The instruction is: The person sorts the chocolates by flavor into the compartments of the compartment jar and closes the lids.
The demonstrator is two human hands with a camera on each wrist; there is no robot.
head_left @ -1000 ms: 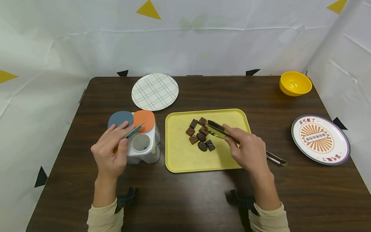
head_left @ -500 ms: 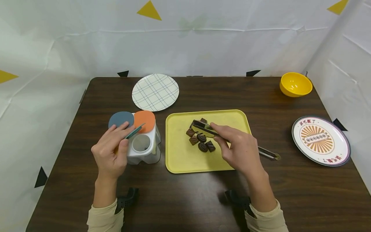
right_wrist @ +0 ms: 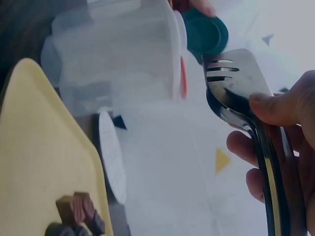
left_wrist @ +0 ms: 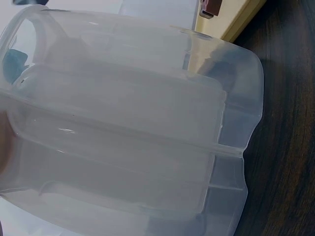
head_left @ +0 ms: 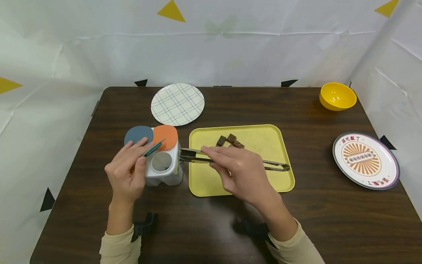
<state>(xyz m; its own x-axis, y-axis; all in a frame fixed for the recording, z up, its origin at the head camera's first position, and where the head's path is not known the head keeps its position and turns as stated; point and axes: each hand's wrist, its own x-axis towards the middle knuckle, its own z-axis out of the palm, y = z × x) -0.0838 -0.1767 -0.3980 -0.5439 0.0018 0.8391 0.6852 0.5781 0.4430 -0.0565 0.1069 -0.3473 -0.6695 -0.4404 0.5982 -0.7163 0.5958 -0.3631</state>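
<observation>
My left hand (head_left: 126,172) pinches a small teal lid (head_left: 153,149), tilted up beside the uncovered round opening of a translucent white container with several compartments (head_left: 166,179). That container fills most of the left wrist view. My right hand (head_left: 242,170) grips metal tongs (right_wrist: 238,105), one end slotted like a fork. Their tips are at the container's right side, above the left edge of the yellow tray (head_left: 204,187). Whether something sits between the tips I cannot tell. Several chocolates (head_left: 231,138) lie on the tray, some hidden behind my right hand.
Blue (head_left: 139,135) and orange (head_left: 166,136) lids cover the container's back compartments. Behind it lies a checked white plate (head_left: 178,104). A yellow bowl (head_left: 337,96) stands at the back right, with a printed plate (head_left: 366,160) nearer on the right.
My right hand has carried the tongs left, from over the chocolates to the container's right side. My left hand and the teal lid have stayed in place.
</observation>
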